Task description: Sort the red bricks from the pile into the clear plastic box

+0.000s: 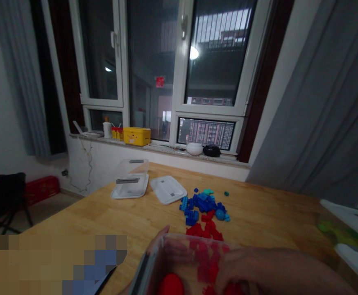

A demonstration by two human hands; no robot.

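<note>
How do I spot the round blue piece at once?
On the wooden table below the window, look beyond the clear box in the foreground, past the red pieces, to the blue pile. The round blue piece sits at that pile's right side. Its smooth, ball-like shape sets it apart from the blockier, mostly darker pieces beside it.

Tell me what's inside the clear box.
In the clear box: a round red piece, and more red pieces by the right hand. What lies under that hand or below the frame is hidden.
</note>
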